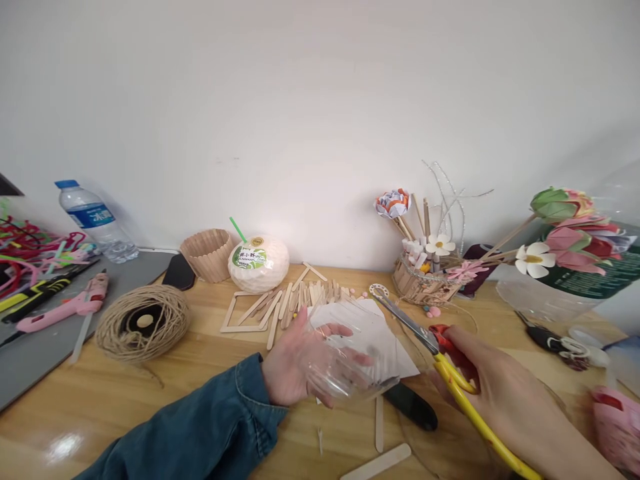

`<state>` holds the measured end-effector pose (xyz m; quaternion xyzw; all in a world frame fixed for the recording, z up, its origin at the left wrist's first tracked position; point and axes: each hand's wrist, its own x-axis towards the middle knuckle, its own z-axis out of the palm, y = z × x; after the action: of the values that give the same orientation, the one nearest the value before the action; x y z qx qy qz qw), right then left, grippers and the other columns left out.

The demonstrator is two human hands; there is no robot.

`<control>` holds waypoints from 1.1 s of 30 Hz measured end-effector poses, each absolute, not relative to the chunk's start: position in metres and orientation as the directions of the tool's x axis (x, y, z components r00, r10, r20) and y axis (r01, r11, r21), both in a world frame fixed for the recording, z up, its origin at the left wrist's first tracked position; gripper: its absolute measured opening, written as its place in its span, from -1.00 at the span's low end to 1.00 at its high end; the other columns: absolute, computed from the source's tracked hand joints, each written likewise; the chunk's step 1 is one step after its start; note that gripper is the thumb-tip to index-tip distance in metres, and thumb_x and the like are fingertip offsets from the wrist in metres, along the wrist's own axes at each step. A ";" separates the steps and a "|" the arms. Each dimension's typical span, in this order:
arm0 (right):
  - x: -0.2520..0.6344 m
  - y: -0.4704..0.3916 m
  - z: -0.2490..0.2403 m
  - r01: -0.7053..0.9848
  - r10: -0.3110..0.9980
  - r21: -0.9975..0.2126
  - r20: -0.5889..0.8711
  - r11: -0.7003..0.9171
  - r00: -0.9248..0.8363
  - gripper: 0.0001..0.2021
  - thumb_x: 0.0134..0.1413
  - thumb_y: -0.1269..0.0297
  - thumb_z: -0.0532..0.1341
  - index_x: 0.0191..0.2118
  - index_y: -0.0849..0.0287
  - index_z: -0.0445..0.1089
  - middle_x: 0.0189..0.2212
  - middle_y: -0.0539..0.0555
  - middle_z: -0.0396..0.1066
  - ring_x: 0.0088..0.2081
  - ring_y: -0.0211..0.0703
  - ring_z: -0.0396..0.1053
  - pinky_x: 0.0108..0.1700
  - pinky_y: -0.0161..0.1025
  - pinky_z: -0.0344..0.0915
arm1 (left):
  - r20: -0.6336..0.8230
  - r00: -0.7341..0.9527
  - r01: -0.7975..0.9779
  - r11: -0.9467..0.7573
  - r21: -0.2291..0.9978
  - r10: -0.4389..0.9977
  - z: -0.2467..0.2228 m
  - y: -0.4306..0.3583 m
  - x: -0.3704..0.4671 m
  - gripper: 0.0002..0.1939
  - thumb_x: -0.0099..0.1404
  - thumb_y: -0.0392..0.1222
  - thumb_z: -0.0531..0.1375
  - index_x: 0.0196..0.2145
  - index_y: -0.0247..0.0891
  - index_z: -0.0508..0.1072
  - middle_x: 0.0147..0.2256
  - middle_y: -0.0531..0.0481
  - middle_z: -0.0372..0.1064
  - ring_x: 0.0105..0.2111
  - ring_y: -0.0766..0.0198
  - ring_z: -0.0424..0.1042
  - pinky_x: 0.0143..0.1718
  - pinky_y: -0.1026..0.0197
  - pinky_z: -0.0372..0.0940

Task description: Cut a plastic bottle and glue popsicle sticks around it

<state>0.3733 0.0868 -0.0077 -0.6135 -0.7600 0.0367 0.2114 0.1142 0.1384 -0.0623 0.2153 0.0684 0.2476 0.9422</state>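
Observation:
My left hand, in a blue sleeve, holds a clear plastic piece that looks like the cut part of a bottle; its fingers show through the plastic. In my right hand is a pair of scissors with red and yellow handles. Their blades point up and left, to the right of the plastic and apart from it. Beneath and behind the plastic lies a white sheet of paper. A dark green-black handle sticks out below the plastic; its other end is hidden.
Wooden craft sticks lie in a heap behind my left hand. Leftward are a twine roll, a pink glue gun and a water bottle. A wrapped coconut stands by the wall. A flower basket stands back right.

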 end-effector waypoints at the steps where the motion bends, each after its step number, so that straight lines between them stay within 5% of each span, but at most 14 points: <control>1: 0.374 0.087 -0.008 0.929 0.938 -0.273 0.308 0.249 -0.161 -0.85 -0.05 0.13 0.10 -0.45 0.09 0.22 -0.61 0.00 0.37 -0.65 -0.19 0.31 -0.62 -0.31 0.17 | -0.031 0.862 -0.443 0.782 0.438 0.506 -0.062 0.138 0.114 -0.29 0.21 0.35 -0.18 -0.03 -0.33 0.25 -0.02 -0.44 0.29 -0.12 -0.17 0.41 -0.50 0.11 0.35; 7: 0.376 0.085 -0.018 0.969 0.901 -0.052 0.382 0.242 -0.205 -0.79 -0.07 0.07 0.14 -0.35 0.08 0.24 -0.45 0.05 0.44 -0.55 -0.07 0.41 -0.57 -0.26 0.17 | -0.065 0.859 -0.420 0.771 0.479 0.509 -0.061 0.135 0.116 -0.37 0.20 0.31 -0.07 -0.06 -0.30 0.26 -0.05 -0.36 0.31 -0.06 -0.27 0.36 -0.57 0.20 0.34; 19: 0.373 0.083 -0.021 0.958 0.840 0.148 0.462 0.245 -0.286 -0.77 -0.07 0.05 0.16 -0.37 0.09 0.23 -0.48 0.02 0.42 -0.56 -0.08 0.38 -0.60 -0.25 0.07 | -0.099 0.864 -0.390 0.782 0.487 0.493 -0.063 0.134 0.117 -0.37 0.23 0.29 -0.12 -0.06 -0.31 0.27 -0.03 -0.36 0.29 -0.05 -0.26 0.36 -0.57 0.18 0.38; 33: 0.376 0.082 -0.024 0.944 0.798 0.145 0.506 0.295 -0.327 -0.80 -0.03 0.07 0.13 -0.40 0.10 0.25 -0.50 0.03 0.40 -0.55 -0.12 0.37 -0.56 -0.27 0.08 | -0.084 0.880 -0.377 0.797 0.473 0.467 -0.065 0.137 0.116 -0.35 0.24 0.30 -0.15 -0.07 -0.33 0.30 -0.05 -0.38 0.33 -0.15 -0.16 0.43 -0.57 0.15 0.37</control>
<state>0.3762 0.0824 -0.0241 -0.5540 -0.7863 -0.2131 0.1715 0.1165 0.1366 -0.0646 0.2273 0.0985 0.2237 0.9426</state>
